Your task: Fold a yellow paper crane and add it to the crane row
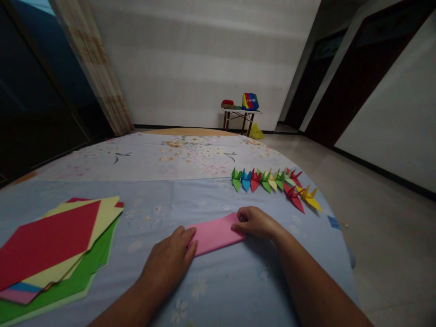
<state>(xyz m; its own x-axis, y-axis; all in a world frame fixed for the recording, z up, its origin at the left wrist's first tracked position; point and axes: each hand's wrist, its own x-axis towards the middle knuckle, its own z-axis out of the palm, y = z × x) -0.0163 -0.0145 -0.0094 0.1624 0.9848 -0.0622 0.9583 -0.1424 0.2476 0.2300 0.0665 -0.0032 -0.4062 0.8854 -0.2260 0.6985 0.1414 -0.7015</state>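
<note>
A pink sheet of paper [216, 233], folded into a long rectangle, lies on the cloth in front of me. My left hand [170, 254] grips its left end, thumb and fingers closed at the edge. At the opposite end, my right hand [255, 222] pinches the paper between thumb and curled fingers. Beyond my right hand stands a row of folded paper cranes [265, 180] in green, blue, red and pale yellow. A red crane [294, 197] and a yellow crane [309, 198] sit at its right end.
A stack of coloured paper [51, 240], red on top, lies at the left. The round table wears a flowered cloth [200, 286]. Near its right edge is a small blue item [334, 221]. By the far wall, a small table [242, 111] bears a colourful box [250, 101].
</note>
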